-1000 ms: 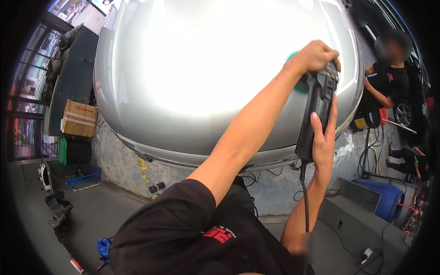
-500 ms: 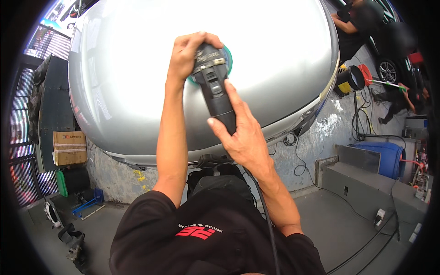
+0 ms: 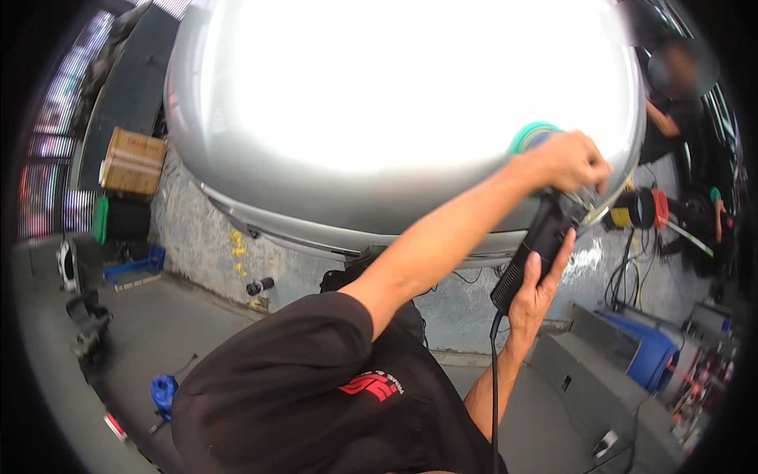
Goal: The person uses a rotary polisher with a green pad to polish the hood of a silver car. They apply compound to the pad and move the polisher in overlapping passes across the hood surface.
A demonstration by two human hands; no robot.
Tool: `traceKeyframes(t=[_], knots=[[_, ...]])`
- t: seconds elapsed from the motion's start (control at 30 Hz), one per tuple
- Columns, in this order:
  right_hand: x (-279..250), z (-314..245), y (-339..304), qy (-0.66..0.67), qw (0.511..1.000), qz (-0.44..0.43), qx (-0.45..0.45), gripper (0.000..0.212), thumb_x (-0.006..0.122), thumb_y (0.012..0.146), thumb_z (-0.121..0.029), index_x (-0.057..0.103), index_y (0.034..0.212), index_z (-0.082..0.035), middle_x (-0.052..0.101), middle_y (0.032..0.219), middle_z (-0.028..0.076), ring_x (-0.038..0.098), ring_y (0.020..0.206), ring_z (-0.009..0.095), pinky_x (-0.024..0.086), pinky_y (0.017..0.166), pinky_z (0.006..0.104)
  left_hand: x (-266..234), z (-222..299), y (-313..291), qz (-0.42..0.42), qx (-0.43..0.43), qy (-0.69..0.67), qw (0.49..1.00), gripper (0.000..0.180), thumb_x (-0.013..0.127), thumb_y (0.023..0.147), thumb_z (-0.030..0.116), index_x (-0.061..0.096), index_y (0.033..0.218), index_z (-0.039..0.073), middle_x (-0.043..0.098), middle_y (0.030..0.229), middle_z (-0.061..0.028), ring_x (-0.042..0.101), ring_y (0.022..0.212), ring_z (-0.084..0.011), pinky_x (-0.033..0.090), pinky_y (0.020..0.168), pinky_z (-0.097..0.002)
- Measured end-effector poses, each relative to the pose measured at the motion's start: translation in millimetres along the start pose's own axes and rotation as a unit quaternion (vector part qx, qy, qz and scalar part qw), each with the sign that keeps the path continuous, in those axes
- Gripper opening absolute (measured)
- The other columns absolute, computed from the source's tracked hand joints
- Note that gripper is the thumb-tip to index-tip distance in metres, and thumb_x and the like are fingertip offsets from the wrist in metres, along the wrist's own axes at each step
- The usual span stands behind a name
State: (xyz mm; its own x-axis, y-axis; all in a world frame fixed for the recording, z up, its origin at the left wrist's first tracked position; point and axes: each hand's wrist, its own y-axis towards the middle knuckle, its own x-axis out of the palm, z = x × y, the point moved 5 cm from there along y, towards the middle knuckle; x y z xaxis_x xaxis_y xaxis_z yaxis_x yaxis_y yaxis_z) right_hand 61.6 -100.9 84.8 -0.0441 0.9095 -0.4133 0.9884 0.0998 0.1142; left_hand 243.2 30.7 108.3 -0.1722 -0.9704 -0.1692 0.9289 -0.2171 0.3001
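Observation:
A black electric polisher (image 3: 530, 254) with a green-edged round pad (image 3: 527, 136) is held over the near right part of a silver car panel (image 3: 347, 193). My left hand (image 3: 570, 164) is wrapped round the polisher's head, its fingers curled over the far side. My right hand (image 3: 537, 294) grips the rear of the handle from below, thumb on one side and fingers along the other. The pad is tilted, with some blue showing inside its rim; whether it touches the panel I cannot tell. A black power cord (image 3: 495, 371) runs from the handle down past my body.
A cardboard box (image 3: 136, 162) and a green-edged black bin (image 3: 122, 221) stand at left. A black cylindrical item (image 3: 260, 286) lies on the floor. Another person (image 3: 669, 118) is beyond the panel's right side, near a black bucket (image 3: 643, 209) and cables. A grey ledge (image 3: 584, 363) sits lower right.
Both hands have carried the polisher to the right, near the panel's edge. It has turned, its handle now slanting down-left, and its pad shows more. My view has shifted too.

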Motion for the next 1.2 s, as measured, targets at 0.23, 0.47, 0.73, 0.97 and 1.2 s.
traceKeyframes(t=[0.23,0.47,0.73,0.97,1.2], knots=[[20,0,-41,-0.059,0.997,0.006,-0.052,0.064,0.053,0.109,-0.017,0.027,0.166,-0.003,0.028,0.173,0.018,0.028,0.159,0.031,0.020,0.129,0.0432,-7,14,-48,-0.001,0.011,0.032,0.999,0.035,0.060,0.095,0.034,0.084,0.078,0.016,0.077,0.076,-0.0058,0.072,0.071,-0.0258,0.055,0.069,-0.0378],[84,-31,-79,-0.041,0.993,-0.084,-0.066,0.067,0.054,0.110,-0.018,0.024,0.169,-0.008,0.030,0.171,0.020,0.032,0.156,0.031,0.026,0.126,0.0422,-94,30,-139,0.077,-0.018,-0.012,0.997,0.030,0.063,0.095,0.026,0.083,0.078,0.013,0.076,0.074,-0.0035,0.070,0.070,-0.0191,0.054,0.070,-0.0358],[182,-89,-123,-0.061,0.982,-0.151,-0.094,0.066,0.060,0.107,-0.012,0.031,0.166,-0.009,0.044,0.162,0.021,0.046,0.145,0.034,0.036,0.119,0.0423,-202,35,-240,0.139,0.017,-0.019,0.990,0.030,0.061,0.097,0.021,0.081,0.079,0.009,0.077,0.082,-0.0044,0.070,0.078,-0.0190,0.054,0.076,-0.0340],[279,-129,-172,-0.088,0.967,-0.189,-0.147,0.069,0.069,0.100,-0.011,0.040,0.163,-0.013,0.055,0.139,0.022,0.059,0.121,0.038,0.048,0.102,0.0448,-298,39,-348,0.204,0.098,-0.021,0.974,0.029,0.059,0.097,0.014,0.078,0.079,0.003,0.076,0.083,-0.0096,0.071,0.081,-0.0214,0.054,0.079,-0.0367],[363,-143,-226,-0.114,0.943,-0.247,-0.189,0.072,0.075,0.097,-0.013,0.044,0.161,-0.022,0.049,0.147,0.027,0.060,0.125,0.045,0.053,0.098,0.0488,-370,41,-463,0.258,0.142,0.000,0.956,0.027,0.056,0.096,0.006,0.077,0.080,0.001,0.077,0.086,-0.0102,0.072,0.086,-0.0245,0.056,0.084,-0.0387]])
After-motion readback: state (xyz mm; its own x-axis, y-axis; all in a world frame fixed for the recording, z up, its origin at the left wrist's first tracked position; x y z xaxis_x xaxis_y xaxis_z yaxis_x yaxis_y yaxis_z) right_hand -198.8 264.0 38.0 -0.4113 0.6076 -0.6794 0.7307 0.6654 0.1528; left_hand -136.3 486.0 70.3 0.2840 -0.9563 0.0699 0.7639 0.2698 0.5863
